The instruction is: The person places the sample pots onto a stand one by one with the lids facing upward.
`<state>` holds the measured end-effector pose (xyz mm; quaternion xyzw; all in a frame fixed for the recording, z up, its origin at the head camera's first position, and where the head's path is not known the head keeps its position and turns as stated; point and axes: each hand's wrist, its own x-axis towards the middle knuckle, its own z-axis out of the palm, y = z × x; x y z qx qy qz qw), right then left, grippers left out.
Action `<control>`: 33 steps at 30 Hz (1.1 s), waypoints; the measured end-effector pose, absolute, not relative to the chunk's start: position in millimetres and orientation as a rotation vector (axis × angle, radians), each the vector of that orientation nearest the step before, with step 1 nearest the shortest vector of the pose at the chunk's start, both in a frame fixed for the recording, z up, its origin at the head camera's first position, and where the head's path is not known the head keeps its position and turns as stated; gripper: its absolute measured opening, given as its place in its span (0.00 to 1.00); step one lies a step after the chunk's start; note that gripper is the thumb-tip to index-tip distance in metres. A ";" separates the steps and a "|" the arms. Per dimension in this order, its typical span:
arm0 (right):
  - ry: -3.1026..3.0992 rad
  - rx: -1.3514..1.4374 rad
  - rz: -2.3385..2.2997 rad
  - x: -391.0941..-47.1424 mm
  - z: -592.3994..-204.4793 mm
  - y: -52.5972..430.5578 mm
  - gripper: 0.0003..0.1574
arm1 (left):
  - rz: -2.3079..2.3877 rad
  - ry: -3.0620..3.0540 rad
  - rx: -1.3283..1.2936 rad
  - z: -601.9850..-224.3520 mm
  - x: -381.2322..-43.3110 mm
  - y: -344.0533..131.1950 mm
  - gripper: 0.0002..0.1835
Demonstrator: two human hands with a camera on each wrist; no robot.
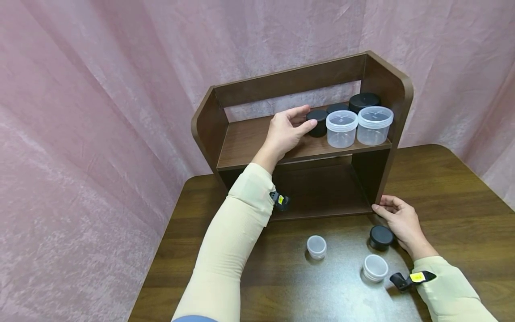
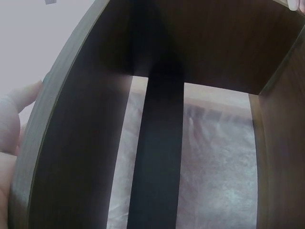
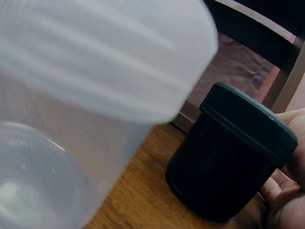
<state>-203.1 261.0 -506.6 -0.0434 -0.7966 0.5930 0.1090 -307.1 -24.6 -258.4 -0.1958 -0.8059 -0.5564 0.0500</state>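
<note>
On the upper board of a brown two-tier shelf (image 1: pixel 249 138), my left hand (image 1: pixel 286 129) holds a small black lidded jar (image 1: pixel 319 125), thumb in front and fingers behind. Two clear jars with translucent lids, the nearer a clear jar (image 1: pixel 341 134), stand just right of it, with more black jars behind. In the left wrist view, part of my left hand (image 2: pixel 12 124) shows past the board's edge. My right hand (image 1: pixel 402 223) grips the shelf's lower right front corner, thumb at the front and fingers on the outer side. Close to its wrist stands another black jar (image 1: pixel 381 237).
A small clear jar (image 1: pixel 316 247) and a larger clear jar (image 1: pixel 375 268) stand on the wooden table (image 1: pixel 193 250) before the shelf. Pink curtain (image 1: pixel 100 112) hangs behind. The shelf's side panels rise above the upper board.
</note>
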 end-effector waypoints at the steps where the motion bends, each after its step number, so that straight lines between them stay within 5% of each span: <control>1: -2.344 -0.128 1.743 -203.1 -507.0 261.0 0.25 | -1.703 -2.443 -0.592 -258.8 -306.6 -25.0 0.27; 33: -2.348 -0.112 1.739 -201.4 -505.6 259.8 0.26 | -1.803 -2.132 -0.724 -269.2 -270.4 -35.4 0.22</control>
